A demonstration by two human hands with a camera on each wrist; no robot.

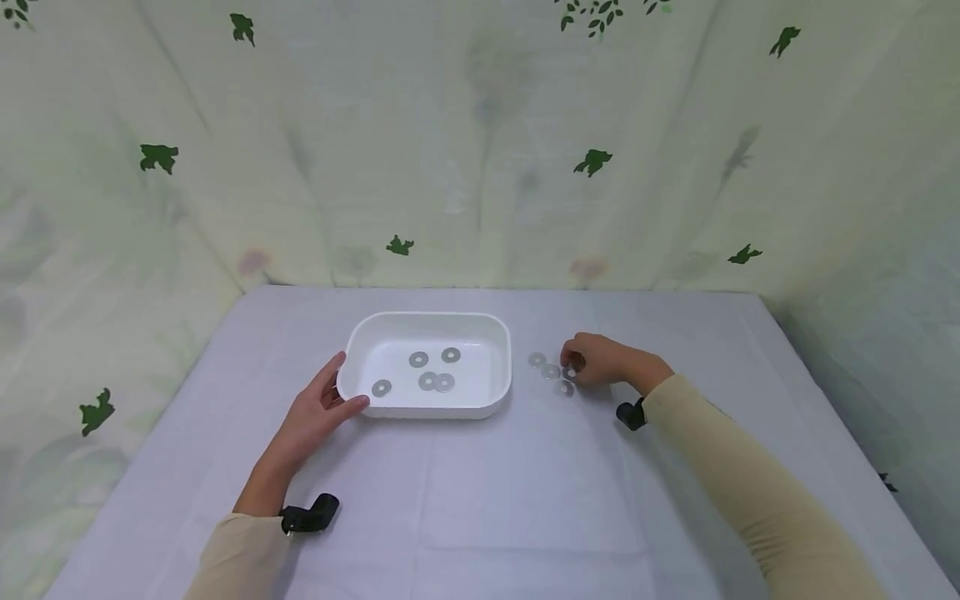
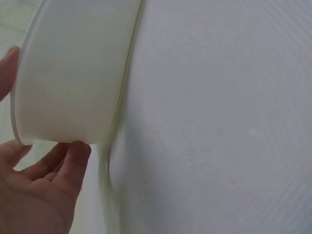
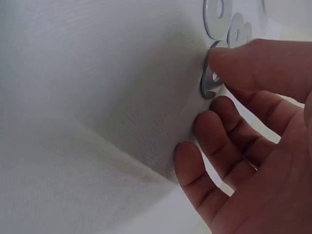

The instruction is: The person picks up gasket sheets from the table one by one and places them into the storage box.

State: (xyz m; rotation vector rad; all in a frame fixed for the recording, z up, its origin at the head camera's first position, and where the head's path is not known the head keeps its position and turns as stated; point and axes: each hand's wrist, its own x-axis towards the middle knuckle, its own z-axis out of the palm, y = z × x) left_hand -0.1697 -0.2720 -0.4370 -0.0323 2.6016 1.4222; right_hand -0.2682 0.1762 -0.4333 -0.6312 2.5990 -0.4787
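A white plastic tray [image 1: 427, 412] stands left of the middle of the table, with several flat metal washers [image 1: 412, 360] lying in it. My left hand [image 1: 311, 421] holds the tray at its left end, thumb on the near rim and fingers against the end wall; in the left wrist view, fingertips touch the tray wall [image 2: 73, 73]. To the right of the tray, my right hand [image 1: 603, 360] pinches a washer [image 3: 207, 80] at the table surface. The thumb covers part of it, and the other fingers are bent. Loose washers [image 3: 210, 22] lie close beside it.
A pale cloth [image 1: 525, 492] with fold lines covers the table. Behind it hangs a light curtain [image 1: 450, 167] with green leaf shapes. Each wrist wears a black camera, the left one [image 1: 311, 514] low over the cloth and the right one [image 1: 631, 414] near the sleeve.
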